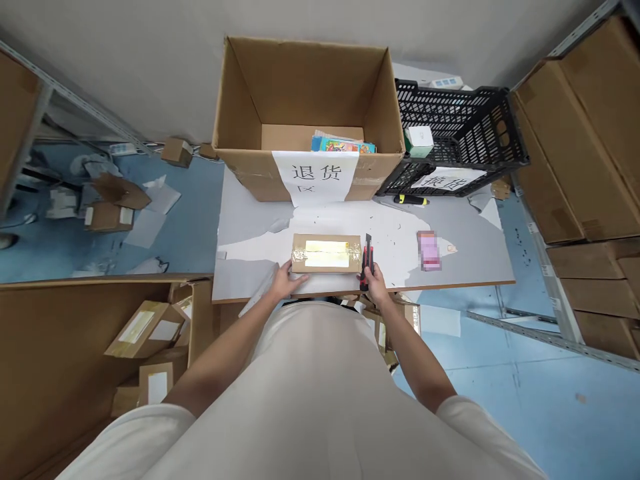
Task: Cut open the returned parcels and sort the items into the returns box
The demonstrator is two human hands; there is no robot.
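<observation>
Two hands work at a table's (260,230) near edge: the left hand (286,280) steadies a taped parcel (326,253), the right hand (374,280) grips a box cutter (367,257) just beside it, with a big open carton (307,113) and black crate (460,133) behind.

I am looking down into a warehouse packing or returns room. A large open brown cardboard box (305,113) with a white paper sign, a black plastic lattice crate (465,133) and metal shelving stacked with brown cartons (580,147) surround a white worktable (475,253). Small taped parcels (145,330) litter the blue floor.
</observation>
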